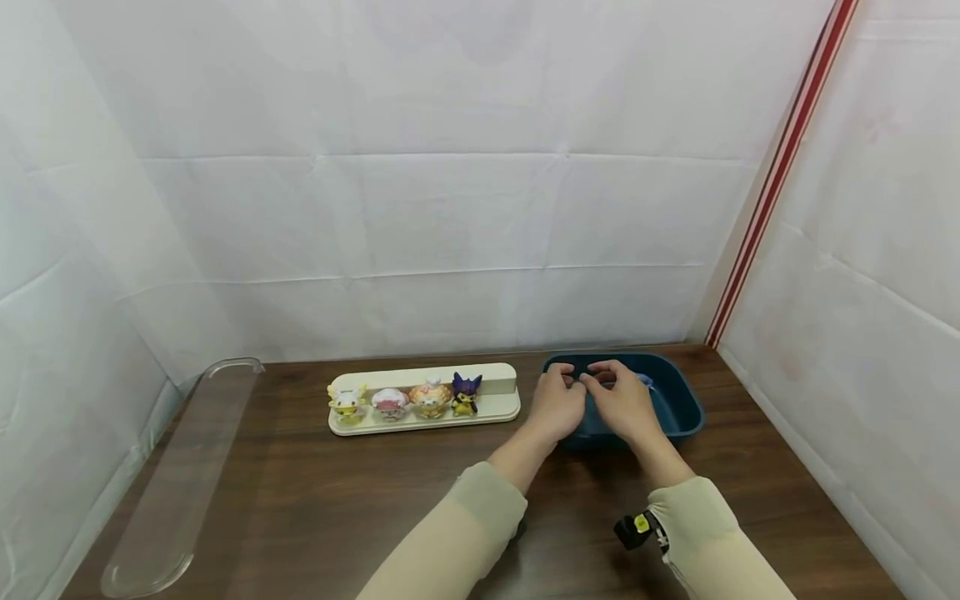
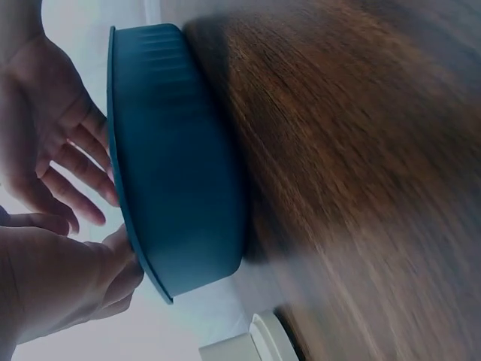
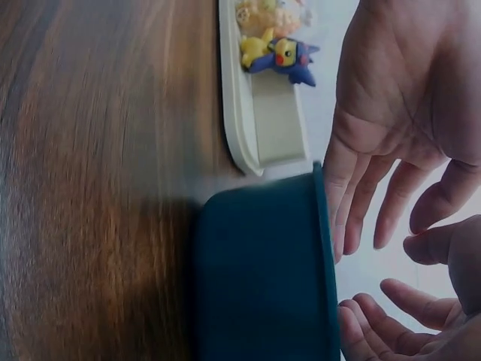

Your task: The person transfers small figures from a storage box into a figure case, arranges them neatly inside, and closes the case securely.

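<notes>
In the head view, my left hand [image 1: 558, 402] and right hand [image 1: 621, 402] are close together over the dark blue bin [image 1: 678, 408], thumbs nearly touching. The right wrist view shows the right hand [image 3: 409, 98] with fairly straight fingers reaching past the bin's rim. Below it, the left hand [image 3: 421, 323] has loosely bent fingers, its thumb apart from them. No thing shows between either hand's fingers; the rim hides some fingertips. A small bluish thing [image 1: 646, 382] is inside the bin, its kind unclear.
Left of the bin, a cream display stand [image 1: 420, 427] carries several small figurines, including a purple-and-yellow one [image 1: 465, 393] at the right. A long clear cover [image 1: 183, 475] lies at the table's left. White cloth walls [image 1: 450, 208] border the wooden table [image 1: 315, 500].
</notes>
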`<act>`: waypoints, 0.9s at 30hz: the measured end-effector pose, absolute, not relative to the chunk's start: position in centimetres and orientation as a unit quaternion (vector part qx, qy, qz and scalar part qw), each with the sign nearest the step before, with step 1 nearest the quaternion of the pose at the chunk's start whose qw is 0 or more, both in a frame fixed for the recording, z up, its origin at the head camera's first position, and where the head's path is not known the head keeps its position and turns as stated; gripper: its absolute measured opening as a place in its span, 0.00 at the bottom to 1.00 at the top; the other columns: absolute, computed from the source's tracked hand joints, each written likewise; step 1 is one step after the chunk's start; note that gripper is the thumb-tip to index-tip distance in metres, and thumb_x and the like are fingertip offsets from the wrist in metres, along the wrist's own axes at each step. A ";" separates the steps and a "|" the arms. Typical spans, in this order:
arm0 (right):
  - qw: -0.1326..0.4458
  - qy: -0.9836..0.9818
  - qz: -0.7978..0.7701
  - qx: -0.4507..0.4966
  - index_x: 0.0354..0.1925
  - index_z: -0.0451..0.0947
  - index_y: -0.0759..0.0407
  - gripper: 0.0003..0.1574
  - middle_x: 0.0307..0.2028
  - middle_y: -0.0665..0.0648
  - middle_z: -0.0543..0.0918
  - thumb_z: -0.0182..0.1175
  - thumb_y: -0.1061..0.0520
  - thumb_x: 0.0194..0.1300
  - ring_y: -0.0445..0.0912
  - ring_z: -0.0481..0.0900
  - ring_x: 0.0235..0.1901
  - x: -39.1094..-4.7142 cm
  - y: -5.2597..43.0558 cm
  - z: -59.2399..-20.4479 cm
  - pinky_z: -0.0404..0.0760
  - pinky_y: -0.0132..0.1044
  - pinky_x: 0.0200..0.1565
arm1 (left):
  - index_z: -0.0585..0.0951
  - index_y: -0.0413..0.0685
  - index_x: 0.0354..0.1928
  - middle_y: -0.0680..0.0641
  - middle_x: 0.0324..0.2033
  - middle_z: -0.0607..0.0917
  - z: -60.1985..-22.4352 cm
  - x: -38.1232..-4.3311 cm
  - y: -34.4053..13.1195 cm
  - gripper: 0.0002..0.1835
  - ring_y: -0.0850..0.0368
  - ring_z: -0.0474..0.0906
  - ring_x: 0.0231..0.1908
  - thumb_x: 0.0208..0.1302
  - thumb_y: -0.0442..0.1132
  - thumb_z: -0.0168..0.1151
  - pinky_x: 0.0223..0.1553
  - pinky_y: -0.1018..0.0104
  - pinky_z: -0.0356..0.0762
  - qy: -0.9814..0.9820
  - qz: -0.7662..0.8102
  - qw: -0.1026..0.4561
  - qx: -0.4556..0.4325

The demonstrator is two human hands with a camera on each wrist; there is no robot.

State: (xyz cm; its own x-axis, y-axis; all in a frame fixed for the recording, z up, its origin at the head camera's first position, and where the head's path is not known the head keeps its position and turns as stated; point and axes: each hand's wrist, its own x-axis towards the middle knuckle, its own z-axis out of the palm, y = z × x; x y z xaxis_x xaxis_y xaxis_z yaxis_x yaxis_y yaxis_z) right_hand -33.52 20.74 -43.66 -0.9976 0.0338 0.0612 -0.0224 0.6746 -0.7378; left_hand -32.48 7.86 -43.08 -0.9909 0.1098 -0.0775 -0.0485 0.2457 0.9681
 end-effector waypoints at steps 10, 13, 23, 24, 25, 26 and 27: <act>0.039 -0.919 0.392 -0.013 0.58 0.72 0.55 0.31 0.51 0.61 0.79 0.52 0.37 0.67 0.54 0.78 0.46 -34.4 21.9 -44.5 0.77 0.42 0.40 | 0.67 0.46 0.63 0.41 0.57 0.72 -43.4 -33.3 9.0 0.22 0.48 0.69 0.57 0.70 0.43 0.49 0.56 0.52 0.70 0.789 0.610 0.066 0.017; 0.040 -0.923 0.382 -0.020 0.58 0.72 0.56 0.30 0.51 0.62 0.79 0.52 0.38 0.68 0.55 0.77 0.47 -34.6 22.5 -44.8 0.77 0.44 0.42 | 0.68 0.46 0.63 0.41 0.56 0.72 -43.4 -33.4 9.4 0.22 0.48 0.70 0.55 0.69 0.43 0.49 0.56 0.52 0.70 0.789 0.611 0.066 0.015; 0.009 -0.939 0.342 -0.040 0.65 0.63 0.63 0.37 0.59 0.69 0.72 0.50 0.41 0.68 0.63 0.71 0.57 -36.3 25.7 -45.3 0.71 0.57 0.54 | 0.65 0.48 0.66 0.42 0.64 0.66 -43.5 -34.0 12.0 0.26 0.47 0.67 0.61 0.69 0.48 0.51 0.58 0.51 0.69 0.775 0.623 0.099 -0.029; 0.003 -0.940 0.340 -0.039 0.67 0.61 0.64 0.39 0.60 0.70 0.71 0.50 0.40 0.68 0.63 0.70 0.58 -36.5 26.0 -45.3 0.71 0.57 0.54 | 0.65 0.48 0.66 0.42 0.65 0.65 -43.4 -34.1 12.3 0.26 0.46 0.66 0.62 0.69 0.48 0.51 0.58 0.50 0.68 0.771 0.627 0.103 -0.035; -0.003 -0.940 0.339 -0.039 0.68 0.59 0.65 0.41 0.61 0.71 0.70 0.49 0.40 0.68 0.63 0.69 0.58 -36.7 26.4 -45.3 0.71 0.57 0.55 | 0.64 0.48 0.66 0.42 0.66 0.64 -43.4 -34.2 12.5 0.27 0.46 0.65 0.63 0.69 0.48 0.52 0.59 0.49 0.68 0.767 0.631 0.106 -0.041; -0.009 -0.940 0.339 -0.041 0.68 0.57 0.66 0.42 0.62 0.71 0.68 0.49 0.40 0.68 0.64 0.69 0.59 -36.9 26.7 -45.3 0.71 0.57 0.55 | 0.64 0.48 0.66 0.42 0.66 0.63 -43.4 -34.3 12.7 0.27 0.45 0.64 0.63 0.69 0.48 0.52 0.59 0.49 0.67 0.762 0.636 0.110 -0.046; -0.014 -0.939 0.341 -0.042 0.69 0.55 0.67 0.43 0.62 0.72 0.67 0.49 0.40 0.68 0.65 0.68 0.59 -37.1 26.9 -45.3 0.70 0.57 0.55 | 0.64 0.48 0.66 0.42 0.67 0.62 -43.4 -34.5 12.9 0.27 0.45 0.63 0.64 0.68 0.48 0.52 0.60 0.48 0.66 0.758 0.640 0.115 -0.051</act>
State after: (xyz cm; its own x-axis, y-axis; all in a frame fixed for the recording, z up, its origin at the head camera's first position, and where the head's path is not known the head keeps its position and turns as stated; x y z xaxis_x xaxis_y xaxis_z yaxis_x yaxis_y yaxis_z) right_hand -37.05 26.95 -45.33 -0.9962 0.0684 -0.0547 0.0876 0.7646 -0.6386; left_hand -34.47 12.87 -43.38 -0.9685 0.0700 -0.2389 -0.2237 0.1767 0.9585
